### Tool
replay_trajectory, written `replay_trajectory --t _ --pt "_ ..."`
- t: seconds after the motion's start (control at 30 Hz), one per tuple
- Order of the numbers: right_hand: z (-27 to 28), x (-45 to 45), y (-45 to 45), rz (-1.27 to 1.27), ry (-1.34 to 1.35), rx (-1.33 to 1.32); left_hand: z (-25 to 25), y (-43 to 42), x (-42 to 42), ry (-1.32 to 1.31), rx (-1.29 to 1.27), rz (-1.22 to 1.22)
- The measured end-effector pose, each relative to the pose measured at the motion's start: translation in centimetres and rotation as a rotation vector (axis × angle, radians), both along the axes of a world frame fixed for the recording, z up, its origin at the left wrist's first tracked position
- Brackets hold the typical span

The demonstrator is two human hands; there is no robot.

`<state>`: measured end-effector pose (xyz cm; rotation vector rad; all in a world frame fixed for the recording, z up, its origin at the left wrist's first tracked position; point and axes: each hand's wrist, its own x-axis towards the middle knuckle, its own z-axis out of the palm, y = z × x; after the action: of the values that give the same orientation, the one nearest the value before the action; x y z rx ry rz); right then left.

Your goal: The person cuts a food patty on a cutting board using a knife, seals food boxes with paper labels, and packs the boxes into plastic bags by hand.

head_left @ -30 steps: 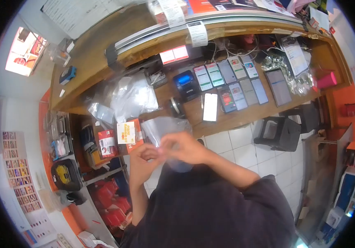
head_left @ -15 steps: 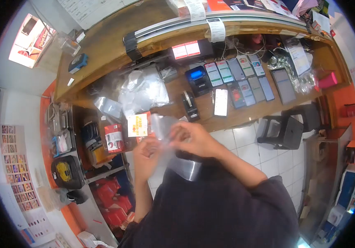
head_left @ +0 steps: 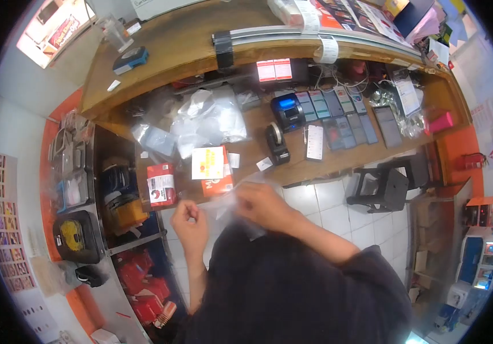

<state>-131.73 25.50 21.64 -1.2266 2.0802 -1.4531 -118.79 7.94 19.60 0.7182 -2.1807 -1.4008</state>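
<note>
A clear plastic bag [head_left: 222, 206], blurred and partly see-through, stretches between my two hands in front of the counter's edge. My left hand [head_left: 191, 227] pinches its left end with thumb and fingers curled together. On the other side, my right hand [head_left: 262, 203] is closed on the plastic, its fingertips partly hidden, with film showing above and below it. Just beyond my hands lies an orange-and-white printed box or packet [head_left: 218, 184] with a white and yellow card [head_left: 207, 163] on top. A red box [head_left: 160, 186] stands to the left of these.
Crumpled clear plastic bags [head_left: 209, 117] pile up on the wooden counter [head_left: 252, 166]. Further right are a tape dispenser [head_left: 277, 144], a small printer [head_left: 288, 112], a white-screened phone [head_left: 315, 142] and rows of phones [head_left: 347, 131]. A black stool [head_left: 381, 189] stands on the tiled floor.
My hands have moved apart, the left one leftward, drawing the plastic sideways between them. The bag's lower part no longer hangs as far down. The camera view has shifted slightly.
</note>
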Motion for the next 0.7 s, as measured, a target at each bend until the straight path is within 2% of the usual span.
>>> replay_trajectory --t 0.07,0.13,0.3,0.37,0.4,0.47,0.53,0.6,0.67,0.7 --pt "0.5 0.2 -0.6 -0.026 0.088 0.03 -0.4 -1.7 1.4 0.007 -0.221 0.189" --pt "1.6 0.0 -0.7 -0.115 0.099 0.14 -0.9 -3.5 2.9 0.009 -0.258 0.228" --pt "5.2 -0.5 1.7 -0.269 0.037 0.099 1.2 -5.4 5.0 -0.01 -0.353 0.276" --pt "6.2 -0.6 2.5 -0.328 0.044 0.104 1.2 -7.2 6.7 0.027 -0.106 0.221" --pt "6.7 -0.6 2.7 -0.369 0.049 0.136 1.8 -7.2 6.8 0.019 -0.11 0.235" --pt "6.0 -0.5 2.0 -0.405 0.046 0.17 3.5 -6.7 5.5 0.117 0.166 -0.012" --pt "4.6 -0.2 0.8 -0.398 -0.128 0.035 2.4 -7.5 4.9 0.052 0.52 -0.274" --pt "4.2 1.4 -0.9 -0.35 -0.128 0.115 1.6 -5.5 3.3 0.077 0.697 -0.425" --pt "2.3 2.6 -2.4 -0.335 -0.301 -0.018 0.9 -4.4 1.2 0.129 0.688 -0.513" --pt "1.8 2.9 -2.7 -0.356 -0.308 0.051 0.5 -3.8 0.5 0.178 0.682 -0.602"
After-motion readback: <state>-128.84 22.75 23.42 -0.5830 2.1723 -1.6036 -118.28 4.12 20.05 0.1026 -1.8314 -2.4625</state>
